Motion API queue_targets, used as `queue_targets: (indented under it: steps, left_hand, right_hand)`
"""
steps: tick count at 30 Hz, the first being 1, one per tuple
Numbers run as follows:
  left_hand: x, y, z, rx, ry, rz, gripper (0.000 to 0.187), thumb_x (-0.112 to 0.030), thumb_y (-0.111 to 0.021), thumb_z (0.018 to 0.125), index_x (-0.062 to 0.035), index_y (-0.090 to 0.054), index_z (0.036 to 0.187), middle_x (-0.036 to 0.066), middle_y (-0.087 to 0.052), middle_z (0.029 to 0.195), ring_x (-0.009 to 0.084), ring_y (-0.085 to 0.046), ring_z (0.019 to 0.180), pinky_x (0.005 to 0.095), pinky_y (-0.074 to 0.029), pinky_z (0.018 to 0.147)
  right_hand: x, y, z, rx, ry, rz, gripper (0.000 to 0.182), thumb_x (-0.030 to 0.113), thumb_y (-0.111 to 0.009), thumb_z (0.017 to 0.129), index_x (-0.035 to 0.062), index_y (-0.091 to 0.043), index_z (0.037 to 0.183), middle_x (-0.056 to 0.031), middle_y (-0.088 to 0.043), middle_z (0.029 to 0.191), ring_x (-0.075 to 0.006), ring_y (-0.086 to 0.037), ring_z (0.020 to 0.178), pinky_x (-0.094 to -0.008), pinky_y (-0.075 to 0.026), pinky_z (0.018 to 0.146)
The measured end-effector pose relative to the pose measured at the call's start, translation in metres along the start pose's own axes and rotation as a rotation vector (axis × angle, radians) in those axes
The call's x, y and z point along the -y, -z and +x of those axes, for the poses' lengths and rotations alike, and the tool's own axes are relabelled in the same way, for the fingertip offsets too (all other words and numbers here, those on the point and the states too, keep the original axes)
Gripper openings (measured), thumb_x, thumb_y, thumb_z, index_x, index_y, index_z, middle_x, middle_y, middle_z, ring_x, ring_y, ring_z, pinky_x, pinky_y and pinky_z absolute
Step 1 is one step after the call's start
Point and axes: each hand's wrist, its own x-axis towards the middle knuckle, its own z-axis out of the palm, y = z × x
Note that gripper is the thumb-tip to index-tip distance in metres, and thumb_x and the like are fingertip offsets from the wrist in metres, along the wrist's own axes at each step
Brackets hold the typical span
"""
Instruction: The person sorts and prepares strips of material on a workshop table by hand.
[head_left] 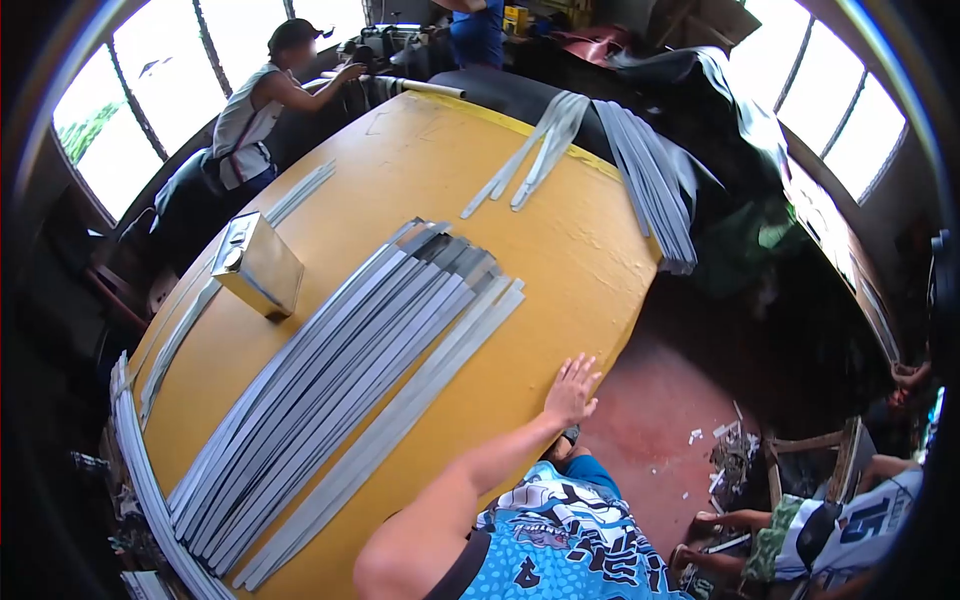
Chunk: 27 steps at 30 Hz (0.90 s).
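My left hand (572, 390) rests on the yellow tabletop (490, 400) near its right edge, fingers spread and nothing held. To its left lie pale grey strips (385, 430), and beyond them a wide bundle of overlapping grey strips (320, 390) runs lengthwise along the table. My right hand is out of view. A shiny rectangular metal can (258, 265) stands on the table behind the bundle.
More strips hang over the far right edge (645, 180) and the left edge (140, 450). One person (245, 130) works at the far left. Another person (850, 520) is low at the right, near a wooden frame (810, 442). Scraps (735, 460) litter the red floor.
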Motion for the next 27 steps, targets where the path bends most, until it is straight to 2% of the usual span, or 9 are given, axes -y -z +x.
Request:
queue_targets:
  steps: [7,17,18,19,20,22,24,25,27]
  left_hand:
    - [-0.004,-0.002,0.001,-0.037,0.062,-0.037,0.051,-0.03,-0.062,0.078,-0.0083,-0.055,0.124,0.013,-0.034,0.143,0.0292,-0.022,0.138,0.0444,-0.014,0.114]
    - [-0.011,0.005,0.005,0.011,0.073,0.014,0.051,-0.032,-0.06,0.078,-0.0092,-0.056,0.124,0.013,-0.033,0.143,0.0296,-0.022,0.137,0.0461,-0.015,0.114]
    - [-0.011,0.006,0.005,0.008,0.08,0.022,0.051,-0.032,-0.06,0.078,-0.0092,-0.056,0.124,0.013,-0.033,0.143,0.0296,-0.022,0.137,0.0461,-0.015,0.114]
    - [-0.013,0.008,0.006,0.02,0.079,0.023,0.05,-0.032,-0.06,0.078,-0.0091,-0.056,0.123,0.013,-0.033,0.143,0.0298,-0.021,0.137,0.0461,-0.015,0.114]
    - [-0.013,0.008,0.007,0.03,0.081,0.023,0.05,-0.031,-0.06,0.079,-0.009,-0.056,0.123,0.013,-0.033,0.143,0.03,-0.021,0.137,0.0461,-0.015,0.113]
    - [-0.011,0.005,0.01,-0.01,0.102,0.03,0.046,-0.032,-0.06,0.079,-0.0089,-0.058,0.118,0.012,-0.035,0.141,0.0298,-0.023,0.137,0.0466,-0.018,0.113]
    - [-0.016,0.007,0.008,-0.019,0.094,0.032,0.043,-0.031,-0.06,0.079,-0.0101,-0.059,0.117,0.011,-0.035,0.141,0.029,-0.023,0.137,0.0461,-0.018,0.113]
    - [-0.017,0.004,0.008,-0.033,0.147,0.039,0.043,-0.031,-0.06,0.079,-0.0101,-0.059,0.117,0.011,-0.035,0.141,0.029,-0.023,0.137,0.0461,-0.018,0.113]
    - [-0.014,0.0,0.009,-0.036,0.108,0.016,0.038,-0.028,-0.059,0.079,-0.0116,-0.06,0.114,0.01,-0.037,0.141,0.0279,-0.025,0.136,0.0451,-0.02,0.112]
  right_hand:
    - [0.039,0.025,0.027,0.01,0.033,-0.106,0.023,0.015,-0.055,0.091,-0.0052,-0.056,0.102,-0.0175,-0.063,0.081,-0.0263,-0.062,0.061,-0.0349,-0.051,0.051]
    - [0.117,0.023,0.104,0.143,0.121,-0.164,0.022,0.013,-0.052,0.093,-0.0062,-0.056,0.103,-0.0171,-0.063,0.081,-0.0265,-0.062,0.062,-0.0351,-0.05,0.052]
    - [0.128,0.019,0.113,0.163,0.116,-0.158,0.028,0.016,-0.053,0.093,-0.0084,-0.057,0.108,-0.0196,-0.065,0.085,-0.0286,-0.064,0.066,-0.0358,-0.052,0.054]
    - [0.206,-0.025,-0.007,0.08,0.178,-0.341,0.026,0.018,-0.052,0.093,-0.0057,-0.059,0.099,-0.0161,-0.064,0.076,-0.0256,-0.063,0.062,-0.0343,-0.05,0.051]
    - [0.22,-0.031,0.006,0.088,0.181,-0.35,0.026,0.018,-0.052,0.093,-0.0057,-0.059,0.099,-0.0161,-0.064,0.076,-0.0256,-0.063,0.062,-0.0343,-0.05,0.051]
    - [0.254,-0.053,0.037,0.223,0.249,-0.258,0.023,0.019,-0.053,0.093,-0.0033,-0.06,0.093,-0.0136,-0.064,0.073,-0.0221,-0.062,0.058,-0.0317,-0.048,0.047]
    - [0.3,-0.085,0.059,0.297,0.471,-0.243,0.02,0.021,-0.056,0.092,0.0016,-0.058,0.088,-0.0127,-0.062,0.069,-0.0201,-0.061,0.055,-0.0299,-0.048,0.045]
    - [0.329,-0.102,0.063,0.288,0.6,-0.233,0.02,0.021,-0.055,0.093,0.0025,-0.059,0.087,-0.0101,-0.061,0.066,-0.0174,-0.059,0.053,-0.028,-0.045,0.044]
    - [0.39,-0.147,0.064,0.278,0.886,-0.199,0.02,0.021,-0.055,0.093,0.0034,-0.059,0.085,-0.0054,-0.058,0.06,-0.0123,-0.054,0.049,-0.0248,-0.041,0.043]
